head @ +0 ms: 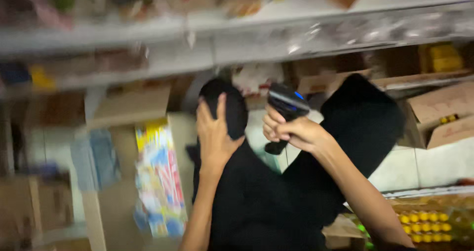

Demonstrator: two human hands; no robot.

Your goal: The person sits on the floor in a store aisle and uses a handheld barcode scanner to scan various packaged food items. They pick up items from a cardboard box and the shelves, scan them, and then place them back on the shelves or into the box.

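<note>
The picture is blurry and tilted. Long grey shelves (148,58) run across the top, with packets on them that are too smeared to tell apart. Brown cardboard boxes (444,112) sit at the right side. The person's legs in black trousers (266,201) fill the middle, with both knees bent up. A colourful packet (159,182) stands just beside the left leg. At the bottom right is a box of bottles with yellow caps (429,222). The left hand (213,137) lies flat on the left knee, with its fingers (221,107) spread apart over the black cloth. The right hand (291,131) is between the two knees, and its fingers are clamped around the handle of a black handheld scanner (284,107) with a small blue light on top.
</note>
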